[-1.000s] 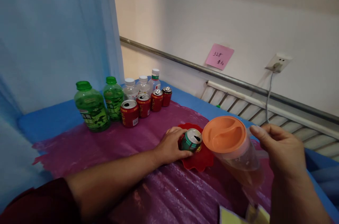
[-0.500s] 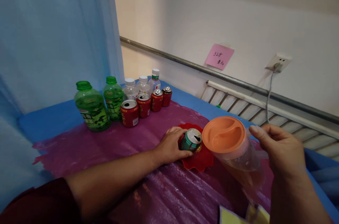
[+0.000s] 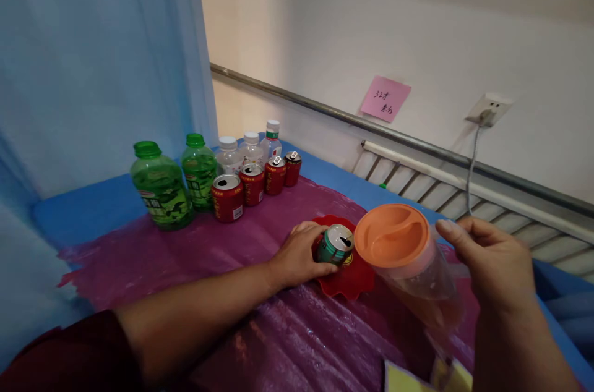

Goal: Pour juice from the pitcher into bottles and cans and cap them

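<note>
My left hand [image 3: 304, 255] is wrapped round a green can [image 3: 335, 246], which is open at the top and sits over a red scalloped plate [image 3: 346, 284]. To its right, my right hand [image 3: 494, 259] grips a clear pitcher [image 3: 429, 293] by its handle. The pitcher has an orange lid [image 3: 392, 235] and some liquid inside. It is tilted toward the can, with the lid's edge close to the can's rim. Whether liquid is flowing between them is too fine to tell.
Red cans [image 3: 227, 198], green bottles [image 3: 161, 188] and white-capped bottles [image 3: 229, 156] stand at the back left on blue and purple table coverings [image 3: 185, 256]. Yellow items [image 3: 408, 378] lie at the front edge. A radiator [image 3: 417, 185] runs along the wall behind.
</note>
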Available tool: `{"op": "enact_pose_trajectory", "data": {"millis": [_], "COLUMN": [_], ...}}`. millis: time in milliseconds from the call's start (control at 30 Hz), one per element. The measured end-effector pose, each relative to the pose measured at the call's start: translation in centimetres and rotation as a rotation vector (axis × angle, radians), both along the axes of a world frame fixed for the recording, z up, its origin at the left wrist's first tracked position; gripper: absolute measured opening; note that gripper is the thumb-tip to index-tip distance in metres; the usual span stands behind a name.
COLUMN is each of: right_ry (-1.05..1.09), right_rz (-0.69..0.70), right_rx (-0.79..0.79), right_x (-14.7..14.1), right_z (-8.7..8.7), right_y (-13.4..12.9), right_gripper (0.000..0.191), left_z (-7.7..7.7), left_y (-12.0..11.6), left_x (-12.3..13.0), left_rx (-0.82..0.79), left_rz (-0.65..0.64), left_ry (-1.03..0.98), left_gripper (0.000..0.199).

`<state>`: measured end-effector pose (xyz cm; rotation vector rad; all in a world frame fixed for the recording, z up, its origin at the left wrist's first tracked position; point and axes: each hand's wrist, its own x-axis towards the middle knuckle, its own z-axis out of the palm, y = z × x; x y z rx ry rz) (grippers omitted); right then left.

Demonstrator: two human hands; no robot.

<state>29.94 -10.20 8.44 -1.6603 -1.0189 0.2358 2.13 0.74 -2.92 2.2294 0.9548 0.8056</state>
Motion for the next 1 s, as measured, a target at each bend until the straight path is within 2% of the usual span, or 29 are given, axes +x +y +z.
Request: {"op": "enact_pose_trajectory", "data": {"millis": [467,1000], "right_ry": [-0.068,-0.033], "right_rz": [0.017,-0.004], "right_rx": [0.027,-0.016], "right_x": [0.00,0.06], "right_z": [0.05,-0.12], "right_y": [-0.06,0.02], "right_gripper": [0.049,0.050], "left_z": [0.12,-0.13], "left_y": [-0.01,0.03], "left_x": [0.01,0.00], "left_rx": [0.002,0.004], "left_rz": [0.003,0.000], "left_ry": [0.004,-0.008], "left_gripper": [0.073,0.073]}}
